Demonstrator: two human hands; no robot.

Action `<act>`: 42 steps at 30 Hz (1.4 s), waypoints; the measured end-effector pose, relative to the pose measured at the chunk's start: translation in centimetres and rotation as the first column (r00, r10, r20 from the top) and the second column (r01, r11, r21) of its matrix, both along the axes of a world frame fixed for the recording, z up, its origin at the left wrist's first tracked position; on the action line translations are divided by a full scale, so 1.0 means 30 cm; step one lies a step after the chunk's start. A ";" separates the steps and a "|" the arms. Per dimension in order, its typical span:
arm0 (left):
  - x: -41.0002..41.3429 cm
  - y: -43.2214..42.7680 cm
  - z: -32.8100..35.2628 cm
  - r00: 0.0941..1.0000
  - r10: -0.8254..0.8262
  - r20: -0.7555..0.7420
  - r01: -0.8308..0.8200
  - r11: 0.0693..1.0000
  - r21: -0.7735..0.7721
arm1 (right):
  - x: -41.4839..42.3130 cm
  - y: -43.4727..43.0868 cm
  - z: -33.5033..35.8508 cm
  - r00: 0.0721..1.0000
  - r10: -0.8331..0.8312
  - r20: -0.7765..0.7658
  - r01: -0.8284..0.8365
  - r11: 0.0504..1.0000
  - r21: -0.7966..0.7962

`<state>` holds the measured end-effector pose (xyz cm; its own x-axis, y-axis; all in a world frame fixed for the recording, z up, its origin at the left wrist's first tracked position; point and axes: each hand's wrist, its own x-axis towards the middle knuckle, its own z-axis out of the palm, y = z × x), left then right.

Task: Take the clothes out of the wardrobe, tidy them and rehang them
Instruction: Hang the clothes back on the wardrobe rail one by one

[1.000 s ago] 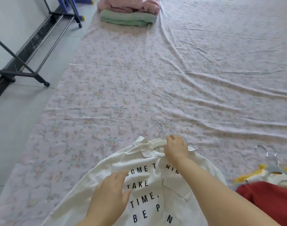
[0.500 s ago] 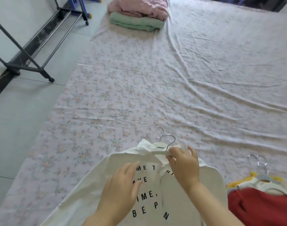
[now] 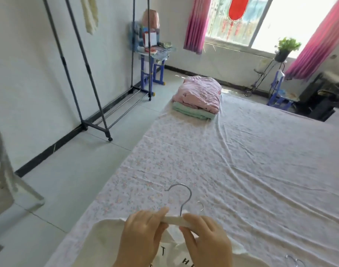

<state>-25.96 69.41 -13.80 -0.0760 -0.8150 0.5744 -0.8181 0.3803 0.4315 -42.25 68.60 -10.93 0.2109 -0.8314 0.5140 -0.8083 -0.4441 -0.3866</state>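
Up comes the white hanger. Left hand and right hand both grip its bar, with the white lettered shirt just below, over the flowery sheet. Looks like hanging-up time: next, carry it to the clothes rack.

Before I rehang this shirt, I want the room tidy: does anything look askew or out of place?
Nothing spilled or damaged. The floral sheet lies creased in long diagonal folds, and a second hook pokes up just behind the hanger that the left hand and right hand hold.
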 end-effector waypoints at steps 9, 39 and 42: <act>0.280 0.441 0.284 0.859 0.509 0.055 -0.511 0.859 0.030 | 0.300 0.094 0.220 0.809 0.581 -0.090 -0.588 0.798 -0.136; 1.086 2.544 0.501 -0.347 0.937 -0.034 -0.936 -0.349 -0.051 | 1.858 1.965 0.475 -0.307 0.941 -0.140 -0.857 -0.337 -0.389; 1.190 2.689 0.488 -0.433 0.901 -0.027 -0.901 -0.433 -0.030 | 2.005 2.119 0.471 -0.392 0.907 -0.156 -0.828 -0.421 -0.369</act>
<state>9.73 150.06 0.83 0.7448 0.2912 0.6004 -0.0052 -0.8972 0.4416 17.90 132.18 3.21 0.4001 0.5337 0.7450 0.8394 -0.5397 -0.0642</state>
